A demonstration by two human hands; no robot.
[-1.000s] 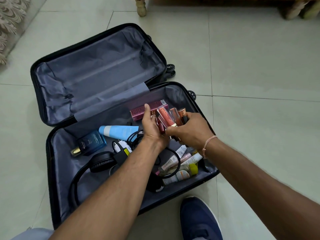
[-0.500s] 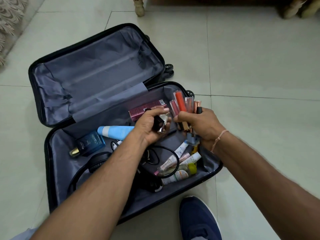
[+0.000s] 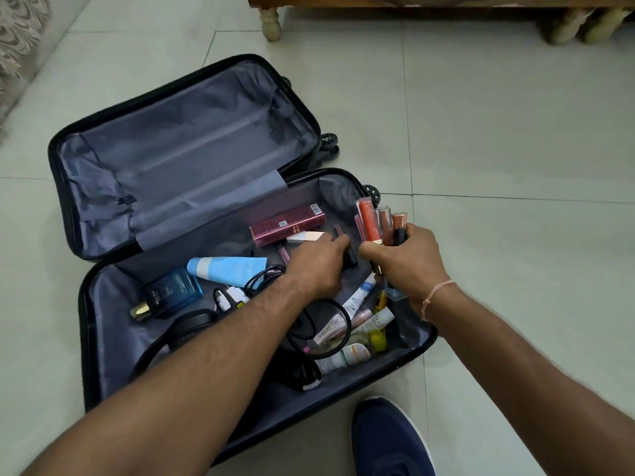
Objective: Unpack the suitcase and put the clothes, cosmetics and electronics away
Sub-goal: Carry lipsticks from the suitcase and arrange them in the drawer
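Gathering lip glosses (image 3: 379,223) upright in the clenched right hand (image 3: 403,261), the person reaches the left hand (image 3: 318,266), curled round a small dark tube, toward a cream lipstick (image 3: 305,237) lying crosswise just beyond it, against the maroon box (image 3: 287,223) in the suitcase (image 3: 103,338).

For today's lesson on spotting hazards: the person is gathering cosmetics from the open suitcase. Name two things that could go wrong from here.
1. The right hand grips a bunch of lip gloss tubes at their lower ends; adding more could make one slip out.
2. The left hand reaches down beside the black cable; it might snag the cable and drag it along.
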